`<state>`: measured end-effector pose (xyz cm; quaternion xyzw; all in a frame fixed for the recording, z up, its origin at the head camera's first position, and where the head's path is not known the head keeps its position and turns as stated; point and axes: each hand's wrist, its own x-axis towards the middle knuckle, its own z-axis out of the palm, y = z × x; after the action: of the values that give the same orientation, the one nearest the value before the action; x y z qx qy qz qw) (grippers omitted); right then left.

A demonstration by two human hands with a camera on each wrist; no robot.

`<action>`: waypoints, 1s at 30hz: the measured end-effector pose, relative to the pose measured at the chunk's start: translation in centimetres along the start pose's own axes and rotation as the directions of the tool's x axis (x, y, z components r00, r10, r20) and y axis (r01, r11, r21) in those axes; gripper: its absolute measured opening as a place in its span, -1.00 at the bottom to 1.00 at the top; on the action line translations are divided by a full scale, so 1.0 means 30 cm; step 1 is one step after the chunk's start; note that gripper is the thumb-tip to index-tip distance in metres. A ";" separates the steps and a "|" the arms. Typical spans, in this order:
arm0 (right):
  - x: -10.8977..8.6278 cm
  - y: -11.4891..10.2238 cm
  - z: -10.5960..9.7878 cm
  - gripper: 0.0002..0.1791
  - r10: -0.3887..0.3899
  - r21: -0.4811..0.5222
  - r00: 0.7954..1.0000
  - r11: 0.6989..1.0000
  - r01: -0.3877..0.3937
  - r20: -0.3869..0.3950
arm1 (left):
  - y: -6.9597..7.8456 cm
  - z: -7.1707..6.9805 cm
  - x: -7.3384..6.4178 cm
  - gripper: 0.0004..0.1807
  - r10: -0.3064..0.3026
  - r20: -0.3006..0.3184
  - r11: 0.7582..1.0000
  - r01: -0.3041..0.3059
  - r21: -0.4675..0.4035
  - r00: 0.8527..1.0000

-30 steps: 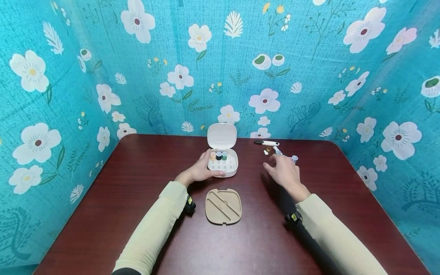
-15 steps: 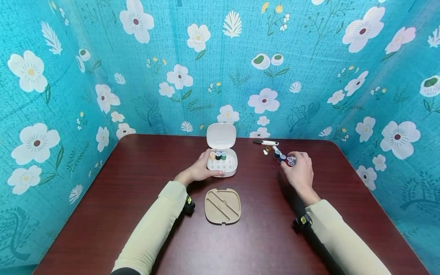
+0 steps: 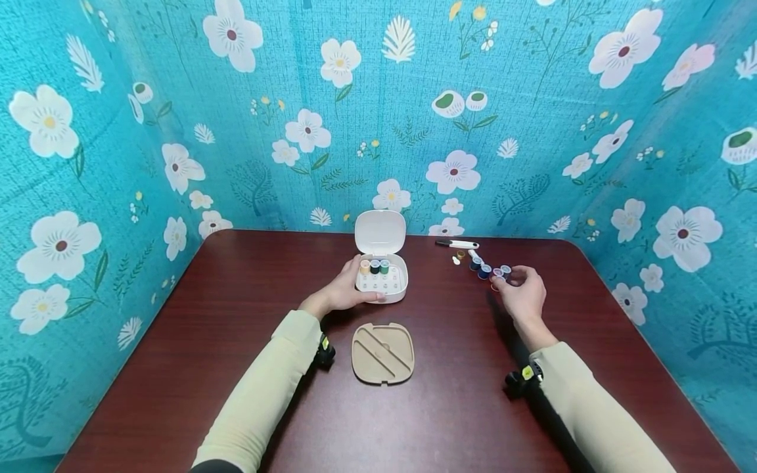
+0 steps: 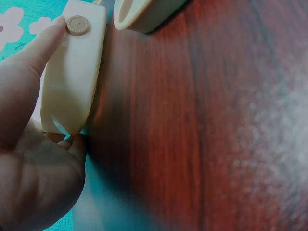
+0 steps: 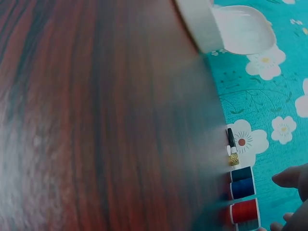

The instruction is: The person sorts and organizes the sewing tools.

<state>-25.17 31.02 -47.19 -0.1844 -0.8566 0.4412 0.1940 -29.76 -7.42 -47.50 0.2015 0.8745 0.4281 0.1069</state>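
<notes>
My left hand [image 3: 343, 289] grips the left side of a white sewing box [image 3: 402, 299], thumb on its front near a round button [image 4: 78, 25]. The box lid [image 3: 380, 232] stands open. Inside, a peach spool [image 3: 365, 267], a dark spool [image 3: 375, 267] and a green spool [image 3: 384, 267] stand in the back row. My right hand [image 3: 525, 295] is at a group of thread spools on the right, thumb and fingers spread around them. In the right wrist view a red spool [image 5: 244, 211] and a blue spool [image 5: 242, 188] show, with the thumb apart from them.
A beige tray [image 3: 383, 355] with slanted slots lies in front of the box. Behind the loose spools are a black-and-white pen-like tool [image 3: 458, 244], a gold thimble [image 3: 460, 254] and a small white piece [image 3: 456, 261]. A floral curtain [image 3: 266, 98] borders the table.
My right hand has moved right, past the dark blue spools to the spools at the right end, uncovering more of them. My left hand keeps its grip on the box.
</notes>
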 end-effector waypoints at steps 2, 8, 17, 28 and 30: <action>0.003 0.005 -0.001 -0.41 0.074 0.032 0.997 0.997 -0.074 0.015 | -0.001 0.000 0.000 0.11 0.001 0.000 1.000 -0.001 0.000 1.000; 0.010 0.023 -0.001 -0.44 0.154 0.078 0.987 0.984 -0.158 0.048 | -0.001 0.000 0.000 0.10 0.003 0.000 1.000 -0.003 0.000 1.000; 0.010 0.032 0.012 -0.56 0.151 0.072 0.986 0.985 -0.157 0.076 | 0.005 -0.001 0.000 0.11 0.001 -0.002 1.000 -0.001 0.001 1.000; 0.025 0.034 0.022 -0.61 0.153 0.051 0.987 0.987 -0.155 0.040 | 0.004 -0.001 0.002 0.08 0.020 -0.004 1.000 -0.020 0.002 1.000; 0.026 0.035 0.023 -0.62 0.149 0.053 0.988 0.987 -0.151 0.038 | 0.003 0.000 0.003 0.08 0.023 -0.004 1.000 -0.023 -0.001 1.000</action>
<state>-26.04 31.50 -48.29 -0.2353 -0.8307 0.4815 0.1507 -29.81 -7.33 -47.42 0.2105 0.8722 0.4300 0.1002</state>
